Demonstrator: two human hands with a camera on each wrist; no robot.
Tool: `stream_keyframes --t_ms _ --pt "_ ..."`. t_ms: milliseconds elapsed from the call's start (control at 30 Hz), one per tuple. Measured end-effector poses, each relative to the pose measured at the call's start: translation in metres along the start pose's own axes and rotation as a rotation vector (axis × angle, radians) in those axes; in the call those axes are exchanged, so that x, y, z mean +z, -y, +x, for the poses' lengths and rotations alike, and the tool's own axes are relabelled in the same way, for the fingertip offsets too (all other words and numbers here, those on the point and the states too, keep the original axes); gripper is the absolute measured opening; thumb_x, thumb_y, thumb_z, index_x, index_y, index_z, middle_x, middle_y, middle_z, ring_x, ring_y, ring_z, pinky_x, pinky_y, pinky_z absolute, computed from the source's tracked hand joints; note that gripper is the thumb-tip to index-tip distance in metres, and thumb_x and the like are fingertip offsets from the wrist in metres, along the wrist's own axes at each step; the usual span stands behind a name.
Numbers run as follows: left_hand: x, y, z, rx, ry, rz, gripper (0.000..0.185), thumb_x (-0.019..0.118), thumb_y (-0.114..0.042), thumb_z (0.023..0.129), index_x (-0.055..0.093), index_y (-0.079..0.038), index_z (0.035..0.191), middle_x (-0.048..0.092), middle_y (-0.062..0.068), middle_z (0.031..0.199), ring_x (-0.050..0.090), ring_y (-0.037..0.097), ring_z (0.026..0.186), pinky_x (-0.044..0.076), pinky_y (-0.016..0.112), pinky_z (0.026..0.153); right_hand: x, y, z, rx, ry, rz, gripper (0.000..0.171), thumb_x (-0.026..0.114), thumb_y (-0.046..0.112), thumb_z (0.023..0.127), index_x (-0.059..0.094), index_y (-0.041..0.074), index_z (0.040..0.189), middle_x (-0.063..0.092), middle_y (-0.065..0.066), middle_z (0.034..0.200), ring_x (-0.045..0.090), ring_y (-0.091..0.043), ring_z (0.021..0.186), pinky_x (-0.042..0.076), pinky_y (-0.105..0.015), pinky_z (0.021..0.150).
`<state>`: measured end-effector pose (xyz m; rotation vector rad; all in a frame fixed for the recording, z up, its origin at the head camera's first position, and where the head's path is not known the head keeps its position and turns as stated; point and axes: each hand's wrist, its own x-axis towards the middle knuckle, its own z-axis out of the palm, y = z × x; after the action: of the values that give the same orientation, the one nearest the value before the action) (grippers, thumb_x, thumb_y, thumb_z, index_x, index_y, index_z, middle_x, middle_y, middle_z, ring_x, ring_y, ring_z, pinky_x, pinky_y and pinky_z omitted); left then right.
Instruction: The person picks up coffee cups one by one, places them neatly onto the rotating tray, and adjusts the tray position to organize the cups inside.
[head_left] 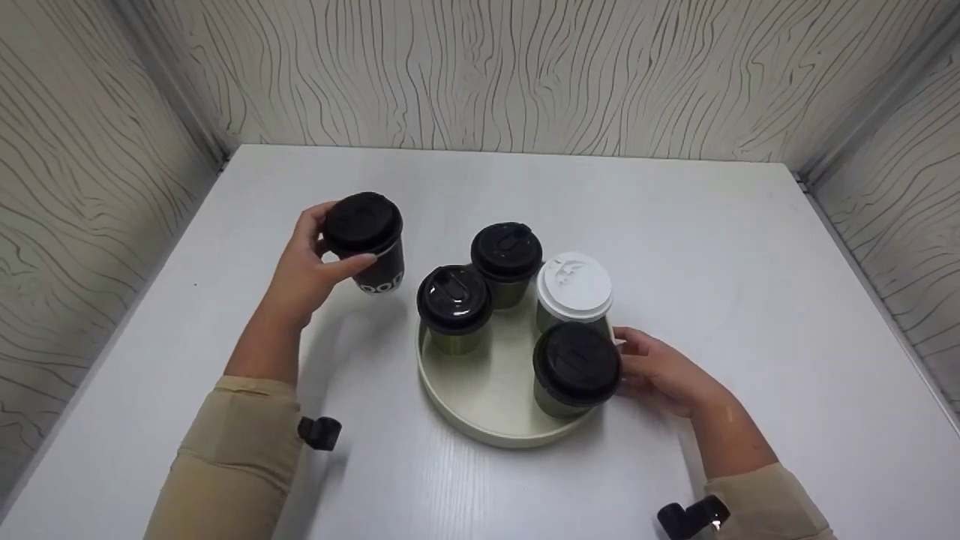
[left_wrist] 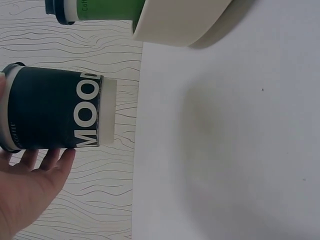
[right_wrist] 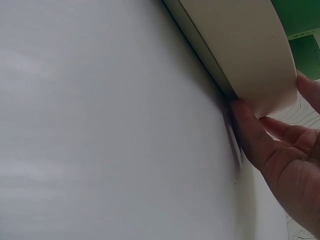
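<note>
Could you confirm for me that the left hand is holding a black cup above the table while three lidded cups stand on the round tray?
Not quite: four lidded cups stand on the round tray, not three; three with black lids and one with a white lid, as the head view shows. The rest holds: the left hand grips the black cup above the table.

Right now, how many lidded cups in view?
5. Four on the round tray: back cup, left cup, white-lidded cup, front cup. The fifth, a dark cup, is held by the left hand. None seems hidden.
</note>
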<state>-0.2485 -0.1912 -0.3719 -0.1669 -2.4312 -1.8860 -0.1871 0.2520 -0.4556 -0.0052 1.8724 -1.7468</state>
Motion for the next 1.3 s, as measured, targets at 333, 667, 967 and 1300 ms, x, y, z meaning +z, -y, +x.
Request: stream_keyframes --t_ms 333,667,967,1300 --pt "-0.007 -0.005 -0.016 0.008 0.040 0.024 0.081 0.079 -0.023 0.071 0.032 -0.012 0.136 0.042 0.004 0.133 0.043 0.022 0.120 0.039 0.041 0.096 -0.004 0.012 0.011 0.032 -0.099 -0.081 0.064 0.053 0.035 0.091 0.028 0.001 0.139 0.057 -0.015 0.120 0.059 -0.019 0.102 0.046 -0.033 0.087" --pt "-0.013 -0.017 -0.030 0.029 0.058 0.018 0.079 0.078 -0.018 0.072 0.031 -0.011 0.136 0.041 0.004 0.132 0.041 0.020 0.122 0.037 0.041 0.098 -0.007 0.017 0.028 -0.002 -0.152 -0.134 0.056 0.043 0.031 0.096 0.030 -0.005 0.137 0.035 -0.027 0.138 0.052 -0.022 0.111 0.040 -0.035 0.096" --pt "-0.020 -0.030 -0.040 0.075 0.067 -0.009 0.076 0.077 -0.009 0.073 0.032 -0.010 0.134 0.042 0.005 0.128 0.039 0.019 0.122 0.033 0.039 0.101 -0.010 0.018 0.030 0.007 -0.158 -0.156 0.055 0.044 0.031 0.096 0.032 -0.003 0.138 0.034 -0.024 0.140 0.040 -0.032 0.124 0.037 -0.039 0.099" --pt "-0.016 -0.038 -0.052 0.107 0.103 -0.057 0.073 0.074 -0.001 0.073 0.034 -0.010 0.134 0.044 0.006 0.125 0.042 0.018 0.114 0.043 0.026 0.089 -0.010 0.014 0.024 0.035 -0.098 -0.071 0.060 0.048 0.030 0.094 0.025 0.002 0.142 0.029 -0.023 0.143 0.041 -0.033 0.123 0.044 -0.039 0.092"
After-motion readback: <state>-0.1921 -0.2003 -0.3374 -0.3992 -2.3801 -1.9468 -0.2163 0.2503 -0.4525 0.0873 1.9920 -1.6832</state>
